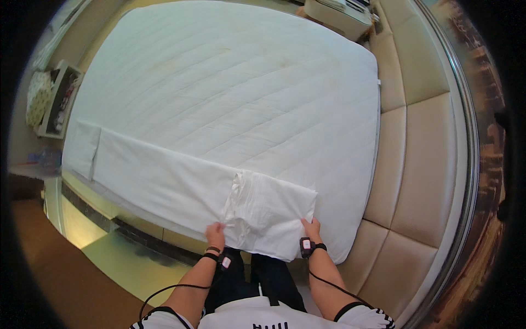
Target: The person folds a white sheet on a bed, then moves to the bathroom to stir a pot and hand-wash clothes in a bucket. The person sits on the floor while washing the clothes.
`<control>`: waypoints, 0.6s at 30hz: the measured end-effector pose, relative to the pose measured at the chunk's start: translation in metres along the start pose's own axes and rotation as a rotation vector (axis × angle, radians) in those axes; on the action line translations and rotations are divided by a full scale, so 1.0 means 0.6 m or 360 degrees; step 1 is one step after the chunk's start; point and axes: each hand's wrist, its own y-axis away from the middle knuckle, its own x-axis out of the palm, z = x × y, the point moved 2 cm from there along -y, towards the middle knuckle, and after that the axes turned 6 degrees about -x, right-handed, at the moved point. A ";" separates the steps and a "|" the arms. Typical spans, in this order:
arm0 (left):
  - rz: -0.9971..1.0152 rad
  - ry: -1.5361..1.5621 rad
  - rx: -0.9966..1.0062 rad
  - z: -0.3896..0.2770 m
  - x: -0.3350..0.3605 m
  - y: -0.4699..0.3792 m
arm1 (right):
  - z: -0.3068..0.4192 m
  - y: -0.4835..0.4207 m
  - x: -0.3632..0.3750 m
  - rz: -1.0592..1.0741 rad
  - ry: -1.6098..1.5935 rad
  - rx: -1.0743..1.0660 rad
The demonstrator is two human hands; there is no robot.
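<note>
A white sheet (160, 170), folded into a long strip, lies along the near side of the mattress (230, 98). At its right end a part is doubled back, with a gathered, crinkled edge (235, 197) across it. My left hand (215, 235) grips the sheet just left of that gathered edge. The sheet's right end is pinched in my right hand (311, 229), near the mattress edge. Another fold shows at the strip's far left end. The mattress bears a quilted white cover with faint yellowish stains.
A padded beige headboard (423, 160) borders the bed on the right. A bedside cabinet (341, 16) stands beyond the far right corner. Left of the bed is an open-topped container (63, 98) with various items. A brown surface (45, 246) lies at the lower left, beside the shiny floor (127, 255).
</note>
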 end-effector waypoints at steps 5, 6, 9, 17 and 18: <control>-0.0556 0.0672 -0.0514 0.080 0.007 0.012 | -0.015 -0.030 -0.011 0.0253 -0.0064 0.0289; -0.0680 0.0761 -0.0537 0.080 0.015 0.025 | -0.005 -0.039 -0.017 0.0257 0.0111 0.0190; -0.1021 0.0691 -0.0779 0.052 0.038 0.086 | 0.055 -0.052 -0.041 -0.0047 0.0688 -0.0479; -0.0789 0.0347 -0.0450 -0.077 0.088 0.157 | 0.221 -0.062 0.050 0.0398 0.0958 -0.1564; -0.0594 0.0349 -0.0478 -0.075 0.090 0.145 | 0.223 -0.059 0.068 0.0515 0.0962 -0.1587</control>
